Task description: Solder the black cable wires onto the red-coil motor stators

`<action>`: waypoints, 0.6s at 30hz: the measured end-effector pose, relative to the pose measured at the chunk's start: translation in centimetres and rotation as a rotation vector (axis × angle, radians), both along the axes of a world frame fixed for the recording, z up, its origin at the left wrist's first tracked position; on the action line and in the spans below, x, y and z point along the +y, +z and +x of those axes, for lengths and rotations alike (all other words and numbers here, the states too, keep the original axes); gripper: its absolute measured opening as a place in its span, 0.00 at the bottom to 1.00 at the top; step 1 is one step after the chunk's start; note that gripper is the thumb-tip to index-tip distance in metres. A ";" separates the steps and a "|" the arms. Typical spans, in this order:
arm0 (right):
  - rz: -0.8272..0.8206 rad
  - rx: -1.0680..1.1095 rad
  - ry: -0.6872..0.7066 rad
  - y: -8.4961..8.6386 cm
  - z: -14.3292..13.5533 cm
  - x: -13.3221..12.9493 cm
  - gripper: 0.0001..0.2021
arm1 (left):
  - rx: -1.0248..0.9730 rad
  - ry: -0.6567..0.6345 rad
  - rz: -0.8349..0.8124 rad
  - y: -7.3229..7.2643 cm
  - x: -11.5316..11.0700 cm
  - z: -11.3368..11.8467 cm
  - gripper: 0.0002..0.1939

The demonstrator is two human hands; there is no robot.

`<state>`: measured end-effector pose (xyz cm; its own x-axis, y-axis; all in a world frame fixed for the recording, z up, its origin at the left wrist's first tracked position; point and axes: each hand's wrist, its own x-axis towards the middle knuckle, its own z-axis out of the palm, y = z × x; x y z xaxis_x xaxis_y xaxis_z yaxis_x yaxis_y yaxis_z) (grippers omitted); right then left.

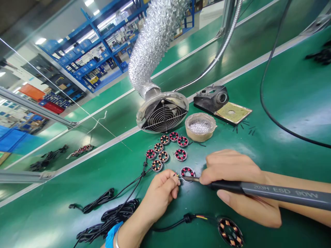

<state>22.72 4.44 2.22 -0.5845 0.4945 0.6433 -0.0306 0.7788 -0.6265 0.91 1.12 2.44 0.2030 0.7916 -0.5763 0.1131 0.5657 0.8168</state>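
My right hand (pixel 240 182) is closed around a dark soldering iron (pixel 274 191). The iron's tip touches or nearly touches the left edge of a ring-shaped coil part (pixel 187 174) with red windings, which sits on the green table (pixel 124 163). Just left of that ring, my left hand (pixel 165 187) pinches thin wire ends (pixel 177 176) between thumb and fingertips. Several more rings with red or copper windings (pixel 163 156) lie beyond my left hand. A larger copper-wound ring (pixel 230 231), with a black cable beside it, rests near the front edge of the view.
A fume extractor (pixel 162 113) with a silver hose (pixel 152 48) stands behind the rings. To its right are a bowl of metal shavings (pixel 201 126) and an iron stand with a sponge (pixel 232 112). Coiled black cables (pixel 119 210) lie left of my left arm. A dark cord (pixel 266 103) curves at right.
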 end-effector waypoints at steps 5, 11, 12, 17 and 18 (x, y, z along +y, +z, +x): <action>-0.010 0.022 -0.003 -0.2 -0.2 -0.1 0.09 | 0.011 -0.005 0.008 -0.1 0.0 0.0 0.22; -0.002 0.039 0.007 -0.1 -0.6 0.0 0.10 | 0.010 -0.003 0.006 0.0 0.0 0.1 0.22; 0.004 0.042 0.009 -0.1 -0.6 0.0 0.10 | 0.011 -0.003 0.005 0.1 0.0 0.2 0.22; 0.024 0.023 -0.010 0.1 -0.4 0.0 0.11 | 0.015 -0.010 0.003 0.1 0.0 0.1 0.22; 0.025 0.030 -0.020 0.2 -0.3 0.0 0.12 | 0.016 -0.013 0.005 0.1 0.0 0.1 0.22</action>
<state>22.41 4.47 2.37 -0.5548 0.4896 0.6727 -0.0337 0.7947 -0.6061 1.02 1.12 2.51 0.2039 0.7918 -0.5757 0.1331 0.5602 0.8176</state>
